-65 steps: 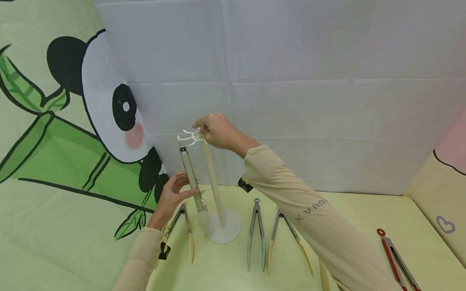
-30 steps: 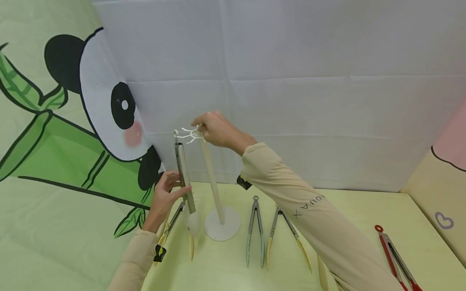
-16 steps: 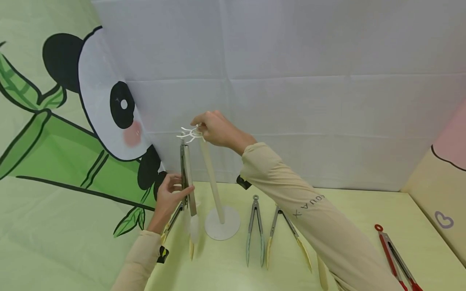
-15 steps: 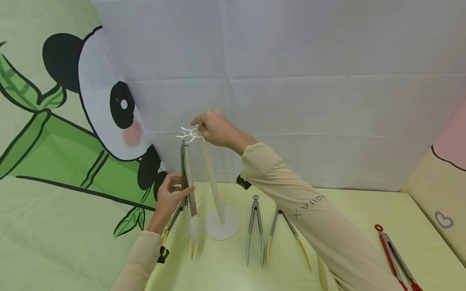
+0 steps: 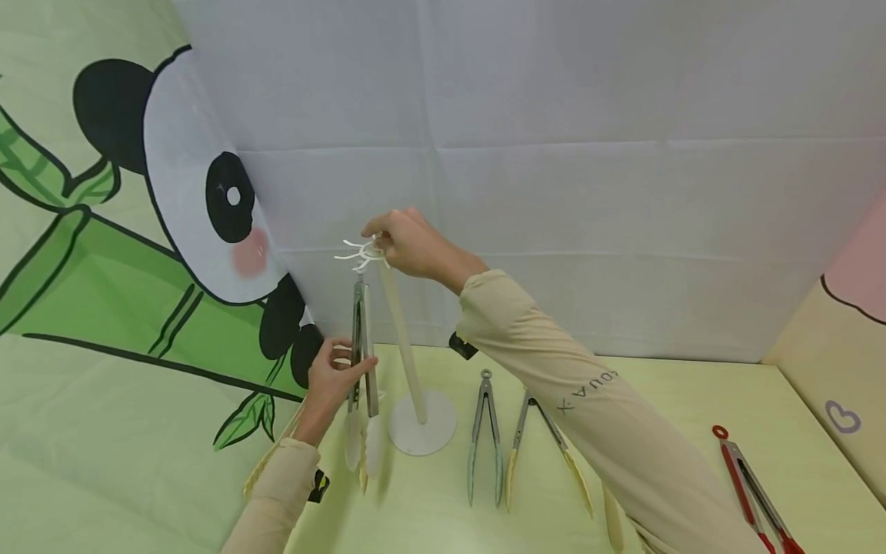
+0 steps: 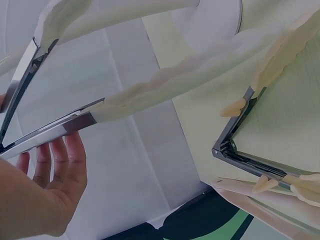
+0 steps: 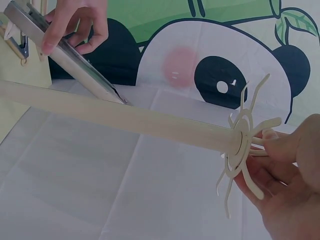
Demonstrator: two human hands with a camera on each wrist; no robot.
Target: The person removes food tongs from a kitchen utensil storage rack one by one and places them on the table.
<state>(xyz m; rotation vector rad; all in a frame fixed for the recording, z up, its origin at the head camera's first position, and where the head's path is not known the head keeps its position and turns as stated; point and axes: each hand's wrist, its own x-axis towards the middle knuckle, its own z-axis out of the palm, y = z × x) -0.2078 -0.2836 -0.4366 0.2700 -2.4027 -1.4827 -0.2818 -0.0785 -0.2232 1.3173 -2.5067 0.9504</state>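
Observation:
My left hand holds a pair of metal tongs with whitish tips, fingers on one arm and thumb on the other. The tongs hang nearly upright, tips down and arms slightly spread. Their top end is just under the hooks of a cream stand. In the left wrist view, the fingers press along one tongs arm. My right hand grips the hook ring at the top of the stand. In the right wrist view, thumb and fingers pinch the hooked ring, and the tongs slant beside the pole.
Yellow-tipped tongs lie behind my left hand. Green-tipped tongs and another yellow-tipped pair lie right of the stand's round base. Red tongs lie far right. A white cloth backs the table.
The left hand has moved the tongs right and down, from the outer hook tips to beneath the hooks. The tongs arms have spread a little. The right hand stays on the ring.

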